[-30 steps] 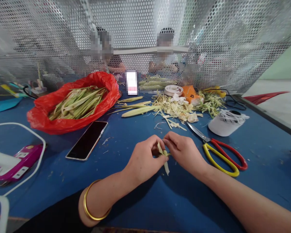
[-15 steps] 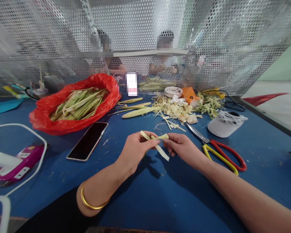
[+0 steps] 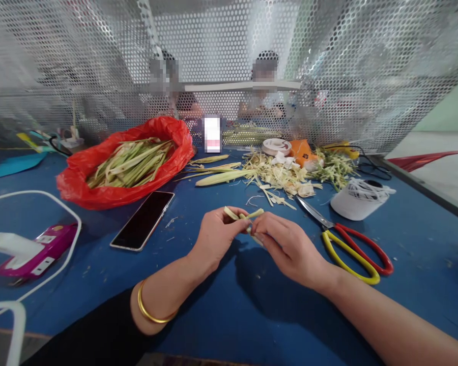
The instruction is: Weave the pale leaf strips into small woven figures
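Observation:
My left hand (image 3: 223, 227) pinches crossed strips of pale green leaf (image 3: 232, 214) between thumb and fingers, just above the blue table. Against it, my right hand (image 3: 284, 244) has its fingers closed on the lower leaf strip, whose end pokes out beneath the fingertips. The two hands nearly touch, and part of the strips is hidden behind the fingers. To the right lie scissors (image 3: 330, 224) with one red and one yellow handle. Beyond my hands spreads a heap of leaf scraps (image 3: 277, 175), with a longer leaf (image 3: 223, 178) on its left.
A red plastic bag (image 3: 70, 189) full of long leaves stands at left, a phone (image 3: 143, 221) before it. A purple power strip (image 3: 57, 249) with a white cable sits far left. A white thread spool (image 3: 353, 203) stands at right. Perforated mesh (image 3: 221, 40) closes the back; people sit behind.
My right hand has closed over the lower leaf strip and turned, covering most of it. My left hand keeps its pinch. The whole view has shifted slightly.

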Demonstrator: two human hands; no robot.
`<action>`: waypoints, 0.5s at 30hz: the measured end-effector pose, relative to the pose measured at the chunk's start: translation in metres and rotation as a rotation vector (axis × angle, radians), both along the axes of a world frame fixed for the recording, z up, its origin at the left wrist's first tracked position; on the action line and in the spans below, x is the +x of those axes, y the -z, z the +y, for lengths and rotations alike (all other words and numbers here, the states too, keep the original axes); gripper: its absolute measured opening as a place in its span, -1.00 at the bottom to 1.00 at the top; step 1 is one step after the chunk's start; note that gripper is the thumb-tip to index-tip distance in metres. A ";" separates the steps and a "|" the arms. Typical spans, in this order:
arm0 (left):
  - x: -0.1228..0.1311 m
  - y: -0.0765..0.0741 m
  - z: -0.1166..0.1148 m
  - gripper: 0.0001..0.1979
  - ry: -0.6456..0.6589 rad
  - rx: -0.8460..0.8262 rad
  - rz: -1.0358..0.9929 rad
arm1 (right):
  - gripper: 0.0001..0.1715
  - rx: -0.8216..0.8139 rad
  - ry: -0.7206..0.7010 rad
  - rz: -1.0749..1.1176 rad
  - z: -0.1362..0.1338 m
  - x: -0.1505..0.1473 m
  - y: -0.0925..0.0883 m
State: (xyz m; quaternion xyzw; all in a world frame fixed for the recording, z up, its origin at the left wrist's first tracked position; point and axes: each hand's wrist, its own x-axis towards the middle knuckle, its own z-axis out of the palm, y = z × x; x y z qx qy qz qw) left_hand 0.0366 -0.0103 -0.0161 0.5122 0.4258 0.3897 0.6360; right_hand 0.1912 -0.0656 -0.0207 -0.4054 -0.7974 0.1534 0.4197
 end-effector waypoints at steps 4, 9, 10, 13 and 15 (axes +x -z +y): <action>0.000 0.000 0.000 -0.83 -0.011 0.032 0.033 | -0.80 0.045 -0.003 -0.094 -0.002 -0.003 -0.001; 0.001 0.002 -0.001 -0.86 -0.019 0.071 0.093 | -0.77 0.081 -0.014 -0.153 -0.004 -0.006 -0.003; 0.001 0.003 -0.001 -0.87 -0.018 0.083 0.106 | -0.77 0.085 -0.023 -0.160 -0.004 -0.006 -0.003; 0.001 0.006 0.000 -0.88 0.014 0.137 0.181 | -0.78 0.070 -0.044 -0.147 -0.005 -0.007 -0.001; -0.001 0.009 0.001 -0.87 0.053 0.183 0.256 | -0.78 0.037 -0.043 -0.102 -0.005 -0.006 0.001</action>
